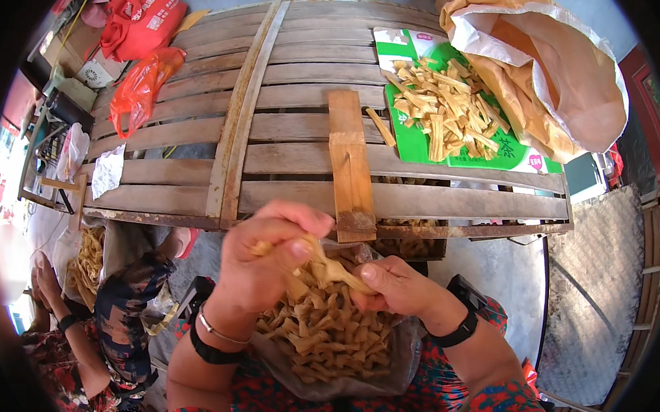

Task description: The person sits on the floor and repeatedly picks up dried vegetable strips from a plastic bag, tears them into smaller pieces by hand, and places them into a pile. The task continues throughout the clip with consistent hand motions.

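My left hand and my right hand are both closed on one soft tan strip, stretched and twisted between them. It resembles a strip of tofu skin. The thumbs press on it from either side. Right below, a clear plastic bag lies open on my lap, filled with many short, knotted-looking tan pieces. Just beyond my hands, a narrow wooden board lies across the table slats and sticks out over the front edge. Farther right, loose straight strips are heaped on a green printed sheet.
The slatted wooden table has a metal front edge. A large paper sack stands open at the far right. Red bags and an orange plastic bag lie far left. Another person's hand is at the left, beside a bag of tan strips.
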A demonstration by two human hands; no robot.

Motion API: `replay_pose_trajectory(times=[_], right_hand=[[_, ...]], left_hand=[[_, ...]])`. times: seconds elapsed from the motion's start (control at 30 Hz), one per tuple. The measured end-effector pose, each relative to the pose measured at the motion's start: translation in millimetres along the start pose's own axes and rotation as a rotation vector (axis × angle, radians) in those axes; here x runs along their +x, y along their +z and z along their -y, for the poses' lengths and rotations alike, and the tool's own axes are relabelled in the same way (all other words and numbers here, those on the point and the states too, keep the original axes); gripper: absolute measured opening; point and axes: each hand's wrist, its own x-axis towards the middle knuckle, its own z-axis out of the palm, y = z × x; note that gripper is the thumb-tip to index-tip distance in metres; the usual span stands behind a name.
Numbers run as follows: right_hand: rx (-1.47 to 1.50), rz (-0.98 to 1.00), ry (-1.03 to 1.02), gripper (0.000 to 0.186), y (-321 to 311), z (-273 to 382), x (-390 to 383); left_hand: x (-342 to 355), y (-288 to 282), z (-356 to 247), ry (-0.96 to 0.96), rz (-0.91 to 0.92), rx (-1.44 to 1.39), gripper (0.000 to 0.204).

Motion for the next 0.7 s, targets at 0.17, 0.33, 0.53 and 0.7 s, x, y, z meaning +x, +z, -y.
replay_pose_trajectory(times=[0.17,0.33,0.53,0.7], right_hand=[[0.108,-0.146,0.157,0.054,-4.8,3.9,3.6],[-0.041,-0.215,0.119,0.046,-5.7,3.2,8.6],[-0.357,-0.554,-0.190,0.021,-26.1,3.0,19.3],[-0.974,-0.911,-0.314,0.023,-52.5,-7.2,50.9]], left_hand=[[4.9,-6.1,-1.2,-0.130,-0.036,0.354,0.020],[3.2,-8.3,6.1,-0.594,0.090,0.069,0.019],[6.8,-0.4,27.7,-0.601,-0.110,0.099,0.013],[26.8,-1.2,71.2,-0.510,-0.310,0.190,0.017]])
